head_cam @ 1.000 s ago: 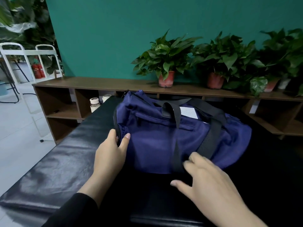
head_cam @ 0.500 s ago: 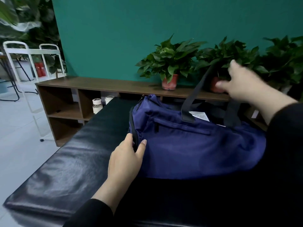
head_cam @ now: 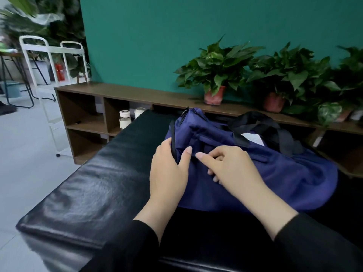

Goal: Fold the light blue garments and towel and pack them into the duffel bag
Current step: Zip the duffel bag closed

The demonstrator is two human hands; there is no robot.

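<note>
On the black padded desk [head_cam: 82, 193] I am seeing the navy duffel bag [head_cam: 275, 173] lying on its side, its black handles [head_cam: 261, 126] flopping over the top and a white paper [head_cam: 253, 138] showing beneath them. My left hand [head_cam: 169, 173] is gripping the bag's near left end, thumb and fingers curling around the black trim strip [head_cam: 173, 142] there. My right hand [head_cam: 229, 169] is resting on the bag's front panel just beside the left one, fingers curling into the fabric; whether it is pinching anything I cannot tell. Behind the bag a wooden shelf [head_cam: 137, 95] is carrying potted plants [head_cam: 216, 69], with two white-capped jars [head_cam: 125, 119] in a cubby below.
</note>
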